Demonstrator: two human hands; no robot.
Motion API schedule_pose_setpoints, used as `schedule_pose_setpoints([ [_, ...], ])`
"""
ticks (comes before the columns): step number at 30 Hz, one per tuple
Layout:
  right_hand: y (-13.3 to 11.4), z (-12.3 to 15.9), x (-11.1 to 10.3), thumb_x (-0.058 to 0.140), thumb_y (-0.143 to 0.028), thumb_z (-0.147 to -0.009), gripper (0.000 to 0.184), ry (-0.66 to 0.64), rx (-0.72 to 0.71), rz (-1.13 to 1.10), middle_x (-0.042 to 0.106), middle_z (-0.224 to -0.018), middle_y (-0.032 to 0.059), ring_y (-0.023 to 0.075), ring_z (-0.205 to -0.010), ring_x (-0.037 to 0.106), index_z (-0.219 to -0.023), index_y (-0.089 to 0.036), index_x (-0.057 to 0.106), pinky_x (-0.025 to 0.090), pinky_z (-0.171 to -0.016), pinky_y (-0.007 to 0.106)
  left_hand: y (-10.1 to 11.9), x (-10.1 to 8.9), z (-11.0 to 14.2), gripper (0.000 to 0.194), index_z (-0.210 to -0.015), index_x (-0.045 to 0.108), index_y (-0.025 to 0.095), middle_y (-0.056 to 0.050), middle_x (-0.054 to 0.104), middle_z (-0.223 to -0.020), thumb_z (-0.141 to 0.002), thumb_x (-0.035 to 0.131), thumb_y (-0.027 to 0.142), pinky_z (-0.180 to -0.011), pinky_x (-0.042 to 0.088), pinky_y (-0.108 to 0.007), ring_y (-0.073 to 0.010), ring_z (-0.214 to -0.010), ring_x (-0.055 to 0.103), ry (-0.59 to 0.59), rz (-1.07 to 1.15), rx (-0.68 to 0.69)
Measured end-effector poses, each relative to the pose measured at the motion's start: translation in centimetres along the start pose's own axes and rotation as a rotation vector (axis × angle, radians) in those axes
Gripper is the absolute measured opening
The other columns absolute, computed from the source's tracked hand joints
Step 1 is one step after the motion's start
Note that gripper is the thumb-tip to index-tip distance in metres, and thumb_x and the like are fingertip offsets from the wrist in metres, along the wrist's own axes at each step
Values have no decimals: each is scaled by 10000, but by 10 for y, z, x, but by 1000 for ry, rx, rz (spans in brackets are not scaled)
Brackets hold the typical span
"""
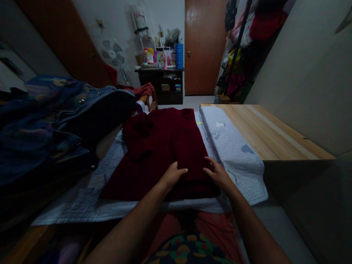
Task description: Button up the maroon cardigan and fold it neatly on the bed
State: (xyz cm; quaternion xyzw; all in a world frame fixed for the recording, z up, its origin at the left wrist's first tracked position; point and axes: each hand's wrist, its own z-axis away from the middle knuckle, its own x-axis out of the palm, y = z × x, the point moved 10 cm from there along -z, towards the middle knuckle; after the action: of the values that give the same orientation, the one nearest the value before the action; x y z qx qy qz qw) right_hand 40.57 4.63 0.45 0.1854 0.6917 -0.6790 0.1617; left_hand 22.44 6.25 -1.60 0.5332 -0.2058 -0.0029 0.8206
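A dark red long-sleeved top (pixel 162 143), which looks like a sweater, lies spread on a pale grey quilted cloth (pixel 233 139). Its sleeves are folded inward over the body. My left hand (pixel 173 176) rests on the lower middle of the top, thumb stretched to the right. At the right edge of the top is my right hand (pixel 217 174), with thumb and forefinger apart. Both hands are open, and neither has fabric visibly gripped. Some fingertips are hard to make out in the dim light.
A heap of denim clothes (pixel 68 121) rises at the left. To the right stands a light wood board (pixel 264 128) partly under the quilted cloth. Farther back are a dark shelf unit (pixel 161 86), a white fan (pixel 112 53) and a brown door (pixel 205 47). Bags and clothes hang at the right.
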Motion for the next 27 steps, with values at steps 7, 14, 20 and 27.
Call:
schedule_pose_setpoints([
  [7,-21,-4,-6,621,-299,-778,517,8,-75,590,562,-1260,150,291,-1183,518,-1277,-185,556,380,-1031,412,12,-9,-19,221,-899,643,154,-69,730,-889,-684,666,109,-906,511,-329,-194,-881,685,121,209,-73],
  [14,-22,-16,27,482,-275,-882,523,-48,-180,505,303,-1521,147,241,-1417,246,-1383,-131,439,240,-1152,425,3,-9,-40,185,-879,653,129,-92,732,-806,-696,665,145,-778,561,-382,-210,-704,693,158,189,-207],
  [20,-19,-12,37,485,-236,-869,534,-41,-222,432,338,-1506,143,248,-1430,212,-1390,-133,436,222,-1159,463,19,-7,-52,473,-1010,629,136,-87,727,-991,-553,697,39,-862,524,-377,-216,-842,690,182,-4,112],
  [27,-15,-9,38,496,-262,-873,512,-8,-261,268,303,-1518,138,225,-1401,286,-1374,-166,452,266,-1149,429,55,-33,-45,660,-1196,482,142,-126,627,-1224,-582,712,63,-960,463,-339,-231,-1099,611,358,-530,356],
])
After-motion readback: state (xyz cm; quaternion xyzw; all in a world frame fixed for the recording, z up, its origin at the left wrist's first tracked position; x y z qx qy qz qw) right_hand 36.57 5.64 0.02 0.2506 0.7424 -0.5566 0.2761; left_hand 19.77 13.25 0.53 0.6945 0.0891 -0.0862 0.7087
